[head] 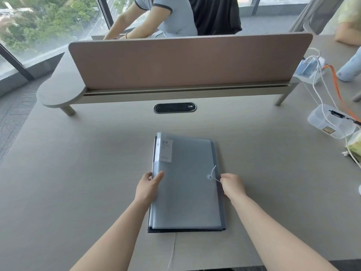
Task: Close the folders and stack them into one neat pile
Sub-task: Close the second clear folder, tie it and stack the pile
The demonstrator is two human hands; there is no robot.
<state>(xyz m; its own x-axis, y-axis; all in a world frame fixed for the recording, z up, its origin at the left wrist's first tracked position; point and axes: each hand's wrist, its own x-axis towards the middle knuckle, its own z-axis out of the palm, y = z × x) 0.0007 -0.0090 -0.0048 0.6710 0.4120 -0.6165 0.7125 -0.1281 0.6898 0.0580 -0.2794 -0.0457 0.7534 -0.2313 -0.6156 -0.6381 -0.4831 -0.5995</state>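
Note:
A pile of closed folders lies in the middle of the table. The top folder (185, 182) is translucent grey-blue, with a white label reading "20" at its upper left and a round string clasp (210, 177) near its right edge. A darker folder (185, 230) shows beneath along the bottom and right edges. My left hand (147, 189) grips the pile's left edge, thumb on top. At the right edge, my right hand (232, 185) pinches the white clasp string. A thin white string hangs off the front of the table below the pile.
A brown desk divider (185, 61) on a raised shelf crosses the back, with a cable port (174, 108) in front of it. At the right sit a clear plastic box (330, 122), cables and a power strip. People are seated beyond the divider.

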